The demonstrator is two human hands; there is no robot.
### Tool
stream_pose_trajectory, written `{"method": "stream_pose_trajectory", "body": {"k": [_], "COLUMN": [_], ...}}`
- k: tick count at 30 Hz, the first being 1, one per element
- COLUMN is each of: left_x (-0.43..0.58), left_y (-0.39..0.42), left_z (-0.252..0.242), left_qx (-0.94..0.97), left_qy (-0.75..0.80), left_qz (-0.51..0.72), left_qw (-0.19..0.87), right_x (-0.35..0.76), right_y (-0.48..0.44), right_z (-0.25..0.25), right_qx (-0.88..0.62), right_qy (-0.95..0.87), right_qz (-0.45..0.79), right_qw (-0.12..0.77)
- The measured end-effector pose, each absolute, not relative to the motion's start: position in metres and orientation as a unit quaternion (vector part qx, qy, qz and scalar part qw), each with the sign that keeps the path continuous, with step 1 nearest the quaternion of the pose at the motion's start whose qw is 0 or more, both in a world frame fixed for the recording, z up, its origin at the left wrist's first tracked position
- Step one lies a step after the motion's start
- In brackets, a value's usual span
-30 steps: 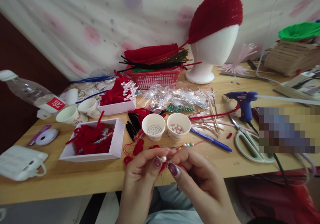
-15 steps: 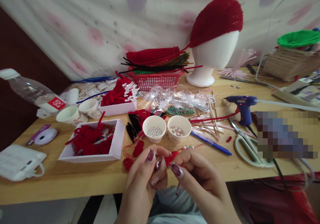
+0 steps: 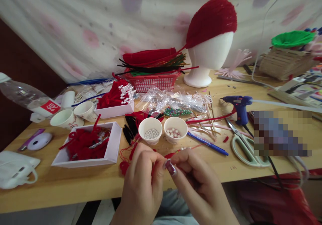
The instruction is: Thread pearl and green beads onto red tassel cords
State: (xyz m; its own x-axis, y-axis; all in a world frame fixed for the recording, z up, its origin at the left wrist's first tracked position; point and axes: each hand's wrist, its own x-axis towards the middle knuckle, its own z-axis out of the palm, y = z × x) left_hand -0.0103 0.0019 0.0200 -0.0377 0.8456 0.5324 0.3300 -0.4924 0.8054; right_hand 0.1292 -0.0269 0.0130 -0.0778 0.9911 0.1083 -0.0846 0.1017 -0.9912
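Observation:
My left hand (image 3: 143,178) and my right hand (image 3: 198,181) meet at the fingertips over the table's front edge. Both are closed in a pinch, and whatever sits between the fingers is hidden or too small to name. Just beyond them stand two paper cups: the left cup (image 3: 150,131) holds small white beads, the right cup (image 3: 175,130) larger pearly beads. Red fuzzy pieces (image 3: 123,168) with thin red cord lie beside my left hand, partly covered by it. A blue pen (image 3: 208,144) rests beyond my right hand.
On the left are a white box (image 3: 114,146) of red pieces, a plastic bottle (image 3: 30,97) and more cups. Scissors (image 3: 248,148) and a blue glue gun (image 3: 237,106) lie to the right. Behind stand a red basket (image 3: 153,83) and a foam head (image 3: 210,50) with red covering.
My left hand has turned so its back faces up, and its fingertips have closed in to meet my right hand's. The whole view has shifted slightly.

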Motion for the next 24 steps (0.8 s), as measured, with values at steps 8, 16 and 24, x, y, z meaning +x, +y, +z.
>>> {"method": "stream_pose_trajectory", "body": {"k": [8, 16, 24], "left_x": [-0.017, -0.016, -0.013], "left_y": [0.01, 0.012, 0.011], "left_z": [0.02, 0.021, 0.027], "left_qx": [0.782, 0.777, 0.727], "left_qy": [0.421, 0.427, 0.445], "left_qz": [0.45, 0.448, 0.452], "left_qw": [0.091, 0.111, 0.263], "right_x": [0.134, 0.136, 0.136], "right_y": [-0.022, -0.014, -0.016], "right_z": [0.006, 0.006, 0.008], "right_qx": [-0.421, -0.422, -0.425], "right_qy": [-0.676, -0.705, -0.728], "right_qz": [0.322, 0.216, 0.144], "right_qw": [0.512, 0.528, 0.519]}}
